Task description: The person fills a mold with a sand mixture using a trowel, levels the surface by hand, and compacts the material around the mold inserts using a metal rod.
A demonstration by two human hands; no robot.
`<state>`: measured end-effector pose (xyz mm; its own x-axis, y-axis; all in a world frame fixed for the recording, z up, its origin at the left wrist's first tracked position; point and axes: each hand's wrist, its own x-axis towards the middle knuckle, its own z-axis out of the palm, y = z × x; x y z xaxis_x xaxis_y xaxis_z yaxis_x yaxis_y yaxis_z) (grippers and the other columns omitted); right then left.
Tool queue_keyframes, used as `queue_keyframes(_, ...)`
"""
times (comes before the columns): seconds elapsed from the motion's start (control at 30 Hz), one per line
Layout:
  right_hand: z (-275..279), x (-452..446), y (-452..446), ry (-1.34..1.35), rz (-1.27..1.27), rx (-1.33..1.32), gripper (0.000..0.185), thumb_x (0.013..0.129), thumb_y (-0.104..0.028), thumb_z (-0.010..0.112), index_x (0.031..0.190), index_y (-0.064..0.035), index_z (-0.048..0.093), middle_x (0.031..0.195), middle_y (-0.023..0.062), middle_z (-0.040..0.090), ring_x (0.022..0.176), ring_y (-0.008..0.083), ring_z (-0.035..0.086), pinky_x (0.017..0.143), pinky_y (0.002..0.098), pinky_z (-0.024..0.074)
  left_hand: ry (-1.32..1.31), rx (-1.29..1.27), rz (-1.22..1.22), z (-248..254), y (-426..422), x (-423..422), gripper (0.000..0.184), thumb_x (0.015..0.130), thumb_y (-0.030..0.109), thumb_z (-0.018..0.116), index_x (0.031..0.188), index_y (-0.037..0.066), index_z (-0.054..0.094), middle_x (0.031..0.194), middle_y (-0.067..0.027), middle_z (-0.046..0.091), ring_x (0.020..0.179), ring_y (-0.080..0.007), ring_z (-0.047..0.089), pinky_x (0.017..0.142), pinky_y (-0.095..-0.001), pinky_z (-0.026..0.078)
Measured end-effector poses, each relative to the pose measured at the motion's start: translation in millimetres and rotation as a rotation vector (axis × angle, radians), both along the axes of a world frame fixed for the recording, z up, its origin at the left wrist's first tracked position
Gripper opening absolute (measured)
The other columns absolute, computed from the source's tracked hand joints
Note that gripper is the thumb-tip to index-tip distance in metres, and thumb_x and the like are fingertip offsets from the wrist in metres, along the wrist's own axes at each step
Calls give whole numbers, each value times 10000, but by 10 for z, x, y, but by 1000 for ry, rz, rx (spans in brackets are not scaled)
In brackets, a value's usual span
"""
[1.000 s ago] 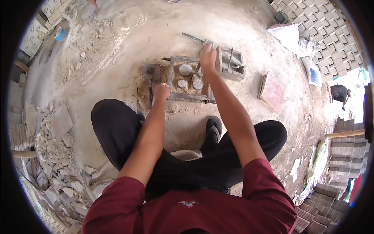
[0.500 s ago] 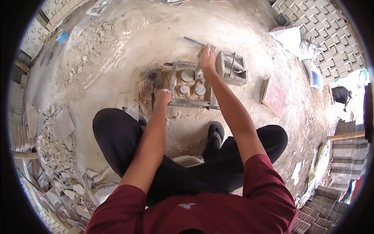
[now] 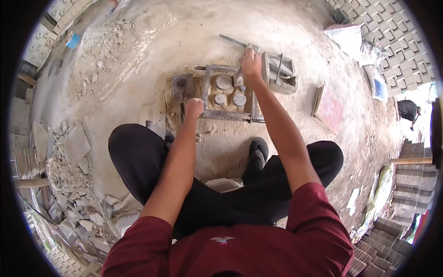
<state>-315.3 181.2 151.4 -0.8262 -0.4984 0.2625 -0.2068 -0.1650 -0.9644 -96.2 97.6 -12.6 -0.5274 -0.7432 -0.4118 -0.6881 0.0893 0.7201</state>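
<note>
My left hand [image 3: 194, 107] is closed in a fist at the lower left corner of a rectangular frame [image 3: 226, 115]. What it grips is hidden. Beyond the frame's upper right part, my right hand [image 3: 251, 63] is also closed, its grip hidden by the fingers. A greyish block [image 3: 252, 47] shows just past its knuckles, beside a dark bar [image 3: 231, 40]. Inside the frame, round discs [image 3: 224, 82] of different sizes sit in sandy powder. Left of the frame stands a square dark metal piece [image 3: 182, 87], with a dark handle [image 3: 182, 111] near my left hand.
An open grey box [image 3: 290, 85] holding tools stands right of the frame. A reddish board [image 3: 328, 110] lies farther right. Rubble [image 3: 74, 184] and a powder heap [image 3: 117, 51] lie to the left. Stacked tiles [image 3: 410, 194] and another person [image 3: 408, 111] are at the far right.
The whole view has shifted slightly, with the frame and box appearing a little higher and farther right. Both hands keep nearly the same places beside the frame and stay closed.
</note>
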Motion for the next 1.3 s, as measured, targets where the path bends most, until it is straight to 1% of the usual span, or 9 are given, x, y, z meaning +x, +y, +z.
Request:
queue_keyframes(0.33, 142, 213, 90, 62, -232, 202, 477, 927, -244, 374, 570, 57, 475, 487, 138, 463, 490, 201, 450, 524, 399, 383, 27, 68, 32, 35, 44, 14, 280, 885, 277, 582, 998, 50, 700, 794, -141, 691, 604, -284, 660, 553, -378, 528)
queue_keyframes(0.4, 268, 367, 184, -32, -362, 26, 477, 933, -238, 366, 569, 54, 468, 496, 148, 459, 502, 216, 463, 537, 410, 386, 35, 47, 77, 74, 25, -10, 279, 884, 273, 577, 1004, 52, 699, 789, -145, 690, 594, -279, 661, 555, -385, 528)
queue_keyframes(0.53, 200, 267, 140, -187, -336, -13, 501, 984, -301, 365, 555, -45, 414, 503, 13, 424, 487, 115, 396, 477, 330, 319, -8, 50, 41, 132, 35, -10, 277, 883, 266, 569, 992, 48, 701, 799, -165, 688, 587, -290, 661, 571, -384, 527)
queue_keyframes(0.87, 310, 824, 300, -195, -403, -43, 517, 972, -310, 450, 538, -29, 443, 493, 3, 408, 496, 86, 387, 506, 286, 315, 93, -166, 35, -304, -37, 3, 266, 855, 258, 590, 924, 29, 707, 823, -190, 687, 725, -321, 678, 684, -407, 524)
queue_keyframes(0.97, 470, 712, 285, -210, -359, -81, 509, 966, -272, 451, 512, -40, 440, 492, -9, 406, 497, 68, 377, 491, 282, 299, 56, 48, 31, -258, -228, -114, 262, 830, 251, 605, 910, 23, 706, 825, -200, 685, 782, -334, 677, 725, -417, 516)
queue_keyframes(1.07, 374, 843, 301, -249, -327, -105, 507, 976, -277, 444, 515, -66, 426, 498, -25, 388, 489, 67, 341, 481, 278, 277, 230, 89, -15, -527, -528, -174, 225, 835, 211, 608, 920, 28, 709, 717, -62, 667, 569, -181, 613, 472, -343, 474)
queue_keyframes(1.13, 329, 921, 269, -159, -333, -58, 503, 987, -293, 444, 529, -86, 421, 507, -38, 373, 478, 71, 311, 476, 276, 262, 251, -57, 121, -381, -498, -221, 207, 826, 187, 599, 920, 39, 709, 755, -64, 681, 635, -188, 637, 544, -348, 502)
queue_keyframes(1.17, 346, 924, 231, -203, -320, -159, 496, 1002, -300, 424, 553, -91, 420, 521, -39, 370, 488, 66, 311, 476, 270, 257, 194, -144, 89, -109, -416, -225, 253, 795, 211, 566, 925, 58, 720, 956, -174, 697, 950, -310, 661, 840, -394, 504)
queue_keyframes(1.3, 260, 1022, 229, -228, -350, -262, 475, 1030, -338, 376, 630, -92, 448, 573, -34, 385, 525, 58, 315, 479, 262, 250, 199, -198, -6, 516, -178, -256, 303, 755, 152, 540, 996, 76, 707, 982, -160, 699, 995, -298, 655, 864, -373, 501)
